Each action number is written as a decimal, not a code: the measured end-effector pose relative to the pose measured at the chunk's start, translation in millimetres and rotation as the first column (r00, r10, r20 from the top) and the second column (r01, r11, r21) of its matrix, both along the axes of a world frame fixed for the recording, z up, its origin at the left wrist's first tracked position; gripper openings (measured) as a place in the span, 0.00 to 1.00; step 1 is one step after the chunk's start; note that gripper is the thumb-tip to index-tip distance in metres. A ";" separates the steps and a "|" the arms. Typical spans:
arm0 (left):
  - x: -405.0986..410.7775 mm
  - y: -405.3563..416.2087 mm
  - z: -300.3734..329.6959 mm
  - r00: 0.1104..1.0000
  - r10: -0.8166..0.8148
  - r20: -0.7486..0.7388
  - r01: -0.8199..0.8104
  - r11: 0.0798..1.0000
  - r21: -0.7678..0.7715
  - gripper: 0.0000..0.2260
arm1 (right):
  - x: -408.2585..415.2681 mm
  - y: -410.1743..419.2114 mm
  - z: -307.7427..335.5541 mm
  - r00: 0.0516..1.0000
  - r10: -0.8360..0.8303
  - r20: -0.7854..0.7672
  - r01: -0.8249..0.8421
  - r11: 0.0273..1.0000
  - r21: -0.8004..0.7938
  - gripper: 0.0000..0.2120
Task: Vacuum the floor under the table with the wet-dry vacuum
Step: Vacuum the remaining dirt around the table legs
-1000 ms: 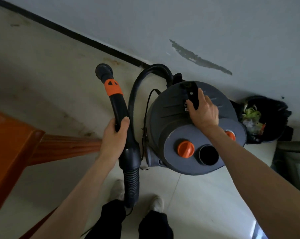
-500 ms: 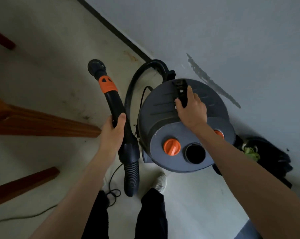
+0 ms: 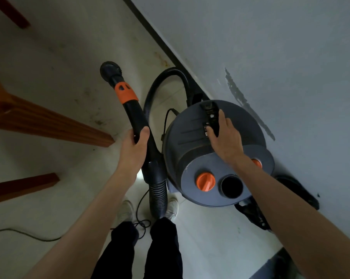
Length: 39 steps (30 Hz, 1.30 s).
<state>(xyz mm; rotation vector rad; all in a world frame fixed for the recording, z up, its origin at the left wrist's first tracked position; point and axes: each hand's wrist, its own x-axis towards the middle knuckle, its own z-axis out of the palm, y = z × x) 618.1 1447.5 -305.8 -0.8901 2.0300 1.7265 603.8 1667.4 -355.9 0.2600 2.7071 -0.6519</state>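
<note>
At the far left, the wooden legs and rail of the table (image 3: 49,121) slant across the pale floor (image 3: 49,57), which shows brownish stains and specks near the dark baseboard. A thin power cord (image 3: 25,234) trails over the floor at the lower left and loops near the person's white shoes.

Next comes the left hand (image 3: 132,150), its fingers and thumb wrapped around the black wand (image 3: 135,117) of the hose. The wand carries an orange collar, and its round brush nozzle (image 3: 109,70) points away from the person, held above the floor and not yet under the table. Whether the nozzle touches the floor cannot be told from this angle. Below the hand, the ribbed hose (image 3: 159,196) hangs down between the person's legs, while another length arcs up and over to the back of the machine.

To the right stands the wet-dry vacuum (image 3: 190,150), a grey drum close to the wall, with orange knobs and an open round port on its top. The right hand (image 3: 227,139) lies on the lid with its fingers curled over the black carry handle (image 3: 210,115), apparently gripping it. A dark bin bag (image 3: 302,190) sits just beyond the forearm against the wall.

As for progress, the job appears to be at the setup stage: the person holds both wand and machine, likely positioning the vacuum. No floor under the table looks cleaned yet; bringing the nozzle there and sweeping remains.
</note>
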 end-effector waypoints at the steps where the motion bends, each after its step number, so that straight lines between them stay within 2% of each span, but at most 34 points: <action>1: 0.1 0.1 0.6 1.000 -0.005 0.001 0.005 1.000 -0.003 0.10 | 1.5 0.3 1.0 1.000 0.009 0.006 -0.009 1.000 0.001 0.31; 6: 2.6 -5.1 6.6 1.000 -0.018 0.018 0.017 1.000 0.006 0.10 | 12.5 6.3 5.7 0.998 0.034 0.056 -0.033 0.999 -0.017 0.31; 10: 0.7 -8.2 18.6 1.000 0.008 0.014 -0.009 0.999 0.030 0.09 | 21.1 1.6 13.1 0.989 -0.067 0.132 0.084 0.988 -0.127 0.30; 12: -1.3 -11.2 29.6 1.000 0.003 0.015 -0.004 0.998 0.059 0.09 | 20.1 -4.8 19.2 0.981 -0.098 0.167 0.105 0.994 -0.038 0.29; 14: -5.1 -18.9 42.2 1.000 -0.011 0.008 0.011 0.996 0.084 0.11 | 14.3 -16.1 32.3 0.983 -0.069 0.168 0.043 0.987 0.154 0.27; 15: -8.7 -23.3 49.1 1.000 -0.019 -0.001 0.019 0.995 0.097 0.12 | 9.0 -24.5 42.6 0.989 -0.055 0.141 0.030 0.985 0.172 0.25; 16: -13.4 -27.7 56.6 1.000 -0.023 -0.013 0.025 0.994 0.106 0.12 | 2.6 -34.8 52.9 0.992 -0.043 0.122 0.029 0.993 0.117 0.22; 18: -25.8 -36.9 70.9 0.999 -0.017 -0.048 0.023 0.991 0.128 0.12 | -10.3 -63.2 78.6 0.990 -0.026 0.137 0.055 0.976 -0.211 0.15; 20: -42.9 -46.7 85.5 0.996 -0.010 -0.092 0.025 0.986 0.163 0.13 | -21.4 -98.7 110.1 0.949 0.034 0.314 0.154 0.818 -0.554 0.12; 21: -53.4 -52.2 92.8 0.994 -0.007 -0.110 0.027 0.983 0.180 0.13 | -28.6 -113.6 121.2 0.927 0.087 0.364 0.188 0.733 -0.653 0.13; 24: -93.7 -71.9 112.6 0.988 0.008 -0.155 0.029 0.971 0.237 0.15 | -60.6 -146.5 142.6 0.909 0.173 0.379 0.206 0.603 -0.771 0.26; 26: -124.5 -86.9 122.9 0.986 0.022 -0.168 0.027 0.959 0.284 0.16 | -90.2 -164.8 155.4 0.905 0.163 0.393 0.233 0.583 -0.778 0.33; 27: -140.7 -93.6 127.3 0.986 0.030 -0.166 0.025 0.949 0.315 0.16 | -106.0 -172.4 159.5 0.912 0.143 0.385 0.236 0.584 -0.776 0.32; 29: -174.2 -109.7 133.8 0.989 0.049 -0.142 0.007 0.929 0.371 0.14 | -141.1 -189.0 167.2 0.934 0.115 0.340 0.202 0.615 -0.762 0.22; 32: -217.4 -134.7 143.8 0.991 0.083 -0.110 -0.027 0.898 0.438 0.11 | -191.2 -211.6 184.9 0.968 0.153 0.200 0.024 0.734 -0.679 0.13; 36: -265.7 -161.4 163.3 0.977 0.179 -0.115 -0.089 0.837 0.540 0.16 | -252.8 -234.0 208.0 0.972 0.236 -0.002 -0.200 0.816 -0.542 0.14; 39: -296.0 -172.7 173.7 0.968 0.217 -0.125 -0.109 0.813 0.573 0.16 | -286.0 -246.1 216.8 0.966 0.249 -0.073 -0.250 0.821 -0.513 0.15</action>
